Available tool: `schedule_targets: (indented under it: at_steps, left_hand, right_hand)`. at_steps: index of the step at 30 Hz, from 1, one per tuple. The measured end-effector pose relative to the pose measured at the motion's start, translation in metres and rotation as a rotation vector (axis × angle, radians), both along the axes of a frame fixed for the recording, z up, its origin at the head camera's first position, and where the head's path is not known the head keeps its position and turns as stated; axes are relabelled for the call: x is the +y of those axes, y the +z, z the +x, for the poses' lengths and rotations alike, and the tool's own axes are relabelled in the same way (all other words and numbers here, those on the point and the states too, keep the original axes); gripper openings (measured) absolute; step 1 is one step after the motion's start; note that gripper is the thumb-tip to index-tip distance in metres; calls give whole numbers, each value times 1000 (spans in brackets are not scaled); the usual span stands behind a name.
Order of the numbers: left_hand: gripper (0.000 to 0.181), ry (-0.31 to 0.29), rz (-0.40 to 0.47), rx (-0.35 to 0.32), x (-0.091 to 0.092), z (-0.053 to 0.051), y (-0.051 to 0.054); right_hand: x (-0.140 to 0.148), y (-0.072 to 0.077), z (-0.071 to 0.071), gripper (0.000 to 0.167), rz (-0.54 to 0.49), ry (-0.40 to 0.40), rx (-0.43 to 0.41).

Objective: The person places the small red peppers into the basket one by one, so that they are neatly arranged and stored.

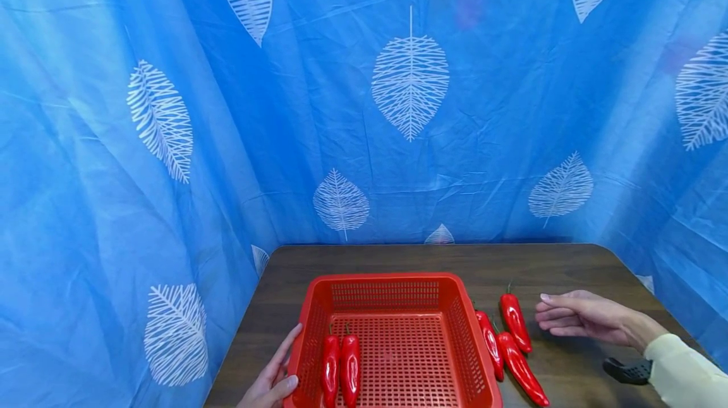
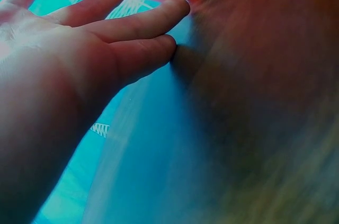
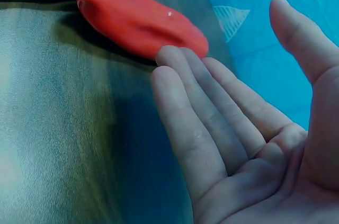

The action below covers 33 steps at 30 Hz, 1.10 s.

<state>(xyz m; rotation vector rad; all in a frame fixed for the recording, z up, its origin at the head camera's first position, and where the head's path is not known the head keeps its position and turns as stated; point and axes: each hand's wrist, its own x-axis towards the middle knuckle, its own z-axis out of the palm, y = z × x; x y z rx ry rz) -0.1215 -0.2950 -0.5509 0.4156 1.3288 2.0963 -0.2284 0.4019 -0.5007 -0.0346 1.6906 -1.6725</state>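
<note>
A red plastic basket (image 1: 387, 277) with perforated walls stands on the table, and two glossy red chili peppers (image 1: 350, 367) lie side by side in its left part. My left hand (image 1: 270, 378) rests at the basket's left side, its fingers extended along the outer wall; in the left wrist view the fingertips (image 2: 177, 8) lie just below the orange-looking basket edge. To the right of the basket are three more red chili peppers (image 1: 514, 323) with green stems. Beside them, my right hand (image 1: 591, 318) holds nothing, fingers straight and thumb apart. Its fingertips (image 3: 168, 78) are close to one chili pepper (image 3: 143, 20); contact is unclear.
The dark wood-grain table (image 1: 341, 261) has rounded far corners. A blue curtain (image 1: 483, 111) with white leaf prints surrounds it at the back and sides. A black strap (image 1: 628, 370) shows at the right wrist, by a pale sleeve (image 1: 682, 373).
</note>
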Motion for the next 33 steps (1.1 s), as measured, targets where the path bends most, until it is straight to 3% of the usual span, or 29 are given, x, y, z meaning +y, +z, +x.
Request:
schedule_targets:
  at_steps: [4, 12, 20, 26, 33]
  left_hand:
    - [75, -2, 1, 15, 1, 0, 0]
    - [73, 33, -10, -52, 0, 1, -2]
    - [73, 15, -1, 4, 0, 0, -4]
    - [72, 8, 7, -2, 0, 0, -5]
    - [78, 57, -40, -58, 3, 0, -2]
  right_hand:
    - [-5, -6, -4, 57, 52, -25, 9]
    - [-20, -13, -11, 56, 223, -88, 44]
    - [-41, -13, -15, 56, 419, -182, 63]
    - [-59, -10, -16, 39, 579, -201, 154]
    - [-79, -5, -19, 33, 748, -188, 289]
